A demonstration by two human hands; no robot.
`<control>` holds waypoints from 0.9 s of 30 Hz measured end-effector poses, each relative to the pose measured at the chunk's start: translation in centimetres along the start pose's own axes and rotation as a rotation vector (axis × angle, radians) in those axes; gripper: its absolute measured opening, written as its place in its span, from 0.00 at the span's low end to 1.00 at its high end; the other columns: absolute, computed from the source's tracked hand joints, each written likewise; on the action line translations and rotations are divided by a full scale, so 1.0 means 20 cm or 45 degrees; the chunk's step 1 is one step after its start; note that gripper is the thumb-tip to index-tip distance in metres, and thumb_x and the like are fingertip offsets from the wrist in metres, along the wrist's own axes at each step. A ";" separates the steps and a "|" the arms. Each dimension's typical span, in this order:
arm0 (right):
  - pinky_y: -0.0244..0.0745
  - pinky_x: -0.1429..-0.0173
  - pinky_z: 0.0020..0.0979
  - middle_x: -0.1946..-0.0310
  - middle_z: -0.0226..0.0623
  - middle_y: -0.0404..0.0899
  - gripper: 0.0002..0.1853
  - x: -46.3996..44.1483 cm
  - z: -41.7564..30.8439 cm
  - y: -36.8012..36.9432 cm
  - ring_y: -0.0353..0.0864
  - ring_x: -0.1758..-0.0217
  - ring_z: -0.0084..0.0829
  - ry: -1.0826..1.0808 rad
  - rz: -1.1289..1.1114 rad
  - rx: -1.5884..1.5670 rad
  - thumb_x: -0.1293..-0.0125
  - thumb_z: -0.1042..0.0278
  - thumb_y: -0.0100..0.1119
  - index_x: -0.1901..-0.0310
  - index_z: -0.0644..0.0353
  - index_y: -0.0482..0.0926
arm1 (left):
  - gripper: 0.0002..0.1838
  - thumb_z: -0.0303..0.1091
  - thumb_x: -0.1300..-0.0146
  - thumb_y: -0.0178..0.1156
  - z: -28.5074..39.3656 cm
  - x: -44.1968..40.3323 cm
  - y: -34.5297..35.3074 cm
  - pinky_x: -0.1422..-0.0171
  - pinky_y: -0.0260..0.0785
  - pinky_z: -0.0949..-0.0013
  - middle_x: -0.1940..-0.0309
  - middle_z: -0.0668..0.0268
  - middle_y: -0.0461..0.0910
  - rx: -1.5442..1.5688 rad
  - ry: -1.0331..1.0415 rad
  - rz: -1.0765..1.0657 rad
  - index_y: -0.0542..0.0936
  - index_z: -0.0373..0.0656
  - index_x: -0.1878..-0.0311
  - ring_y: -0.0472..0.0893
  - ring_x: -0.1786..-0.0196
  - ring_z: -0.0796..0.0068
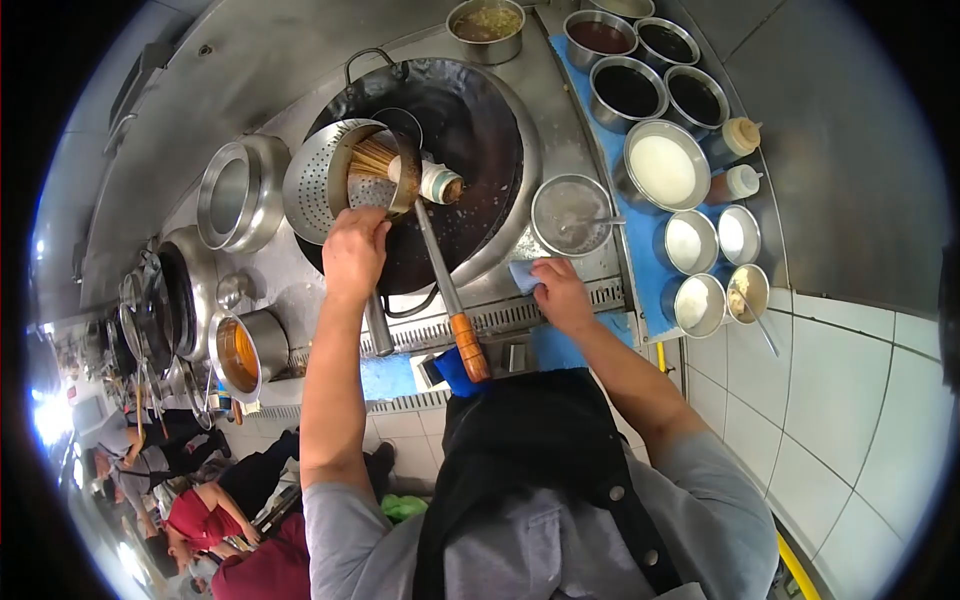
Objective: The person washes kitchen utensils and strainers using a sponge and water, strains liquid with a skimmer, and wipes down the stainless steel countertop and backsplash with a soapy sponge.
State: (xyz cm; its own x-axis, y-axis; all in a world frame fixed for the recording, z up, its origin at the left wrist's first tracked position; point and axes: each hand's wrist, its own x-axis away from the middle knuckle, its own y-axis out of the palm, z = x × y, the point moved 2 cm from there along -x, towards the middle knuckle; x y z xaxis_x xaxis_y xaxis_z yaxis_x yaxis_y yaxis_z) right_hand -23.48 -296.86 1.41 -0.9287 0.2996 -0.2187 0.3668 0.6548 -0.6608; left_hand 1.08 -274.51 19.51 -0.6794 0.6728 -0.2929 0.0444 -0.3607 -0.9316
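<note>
My left hand (pixel 355 250) is closed at the near edge of a perforated metal strainer (pixel 312 185), with its fingertips partly hidden. The strainer rests over a large dark wok (pixel 480 130). A bamboo wok brush (pixel 375 157) with a wrapped handle lies in the metalware there. A wooden-handled utensil (pixel 462 335) leans across the wok's near rim, its grip toward my apron. My right hand (pixel 562 292) is closed on a folded blue cloth (pixel 523 276) on the counter, just below a metal bowl (pixel 572 236) of cloudy liquid with a spoon.
Several metal containers of sauces and white powders, including a large white-filled pot (pixel 665 170), stand right beside squeeze bottles (pixel 738 183). A pot of chopped food (pixel 485 22) is behind the wok. Left are stacked pans (pixel 228 195), an orange-filled pot (pixel 238 355) and other people (pixel 205 515).
</note>
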 end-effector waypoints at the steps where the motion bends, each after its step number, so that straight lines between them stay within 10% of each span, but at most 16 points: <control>1: 0.75 0.32 0.42 0.43 0.39 0.83 0.13 0.02 0.01 0.07 0.81 0.40 0.44 -0.075 -0.058 0.110 0.41 0.71 0.64 0.53 0.59 0.84 | 0.09 0.29 0.39 0.69 0.01 0.01 -0.01 0.47 0.77 0.54 0.59 0.60 0.85 -0.038 -0.035 -0.005 0.84 0.43 0.55 0.83 0.53 0.53; 10: 0.71 0.29 0.40 0.38 0.31 0.80 0.09 0.06 0.29 0.07 0.75 0.33 0.37 0.109 -0.470 0.554 0.42 0.71 0.62 0.62 0.54 0.88 | 0.18 0.27 0.41 0.74 0.49 0.05 -0.20 0.48 0.79 0.58 0.54 0.57 0.86 0.149 -0.084 0.002 0.84 0.40 0.47 0.86 0.54 0.58; 13: 0.75 0.33 0.43 0.46 0.34 0.85 0.08 0.01 0.20 -0.04 0.81 0.39 0.41 0.085 -0.275 0.513 0.39 0.73 0.59 0.62 0.55 0.87 | 0.22 0.33 0.38 0.73 0.80 0.08 0.02 0.47 0.81 0.61 0.49 0.53 0.86 0.676 -0.270 -0.337 0.83 0.38 0.42 0.89 0.54 0.60; 21: 0.75 0.33 0.46 0.44 0.46 0.80 0.14 0.17 0.41 -0.09 0.80 0.40 0.49 0.646 -0.470 0.588 0.36 0.73 0.57 0.50 0.62 0.83 | 0.32 0.52 0.34 0.67 0.90 -0.18 0.74 0.32 0.74 0.49 0.46 0.38 0.83 0.462 -0.522 -1.208 0.79 0.30 0.43 0.82 0.38 0.43; 27: 0.74 0.29 0.45 0.35 0.45 0.74 0.19 0.17 0.39 -0.02 0.72 0.30 0.47 0.476 -0.104 0.473 0.37 0.70 0.61 0.43 0.61 0.82 | 0.24 0.42 0.35 0.62 0.79 -0.11 1.24 0.30 0.73 0.52 0.43 0.37 0.82 0.389 -0.731 -0.583 0.81 0.30 0.44 0.83 0.39 0.42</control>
State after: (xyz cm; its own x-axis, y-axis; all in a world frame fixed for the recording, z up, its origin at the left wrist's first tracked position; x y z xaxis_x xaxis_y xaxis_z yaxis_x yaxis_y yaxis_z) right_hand -27.28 -301.55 -4.62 -0.8457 0.5291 0.0697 0.1874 0.4167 -0.8895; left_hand -7.90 -295.09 0.34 -0.8567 0.3886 0.3391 -0.4768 -0.3460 -0.8080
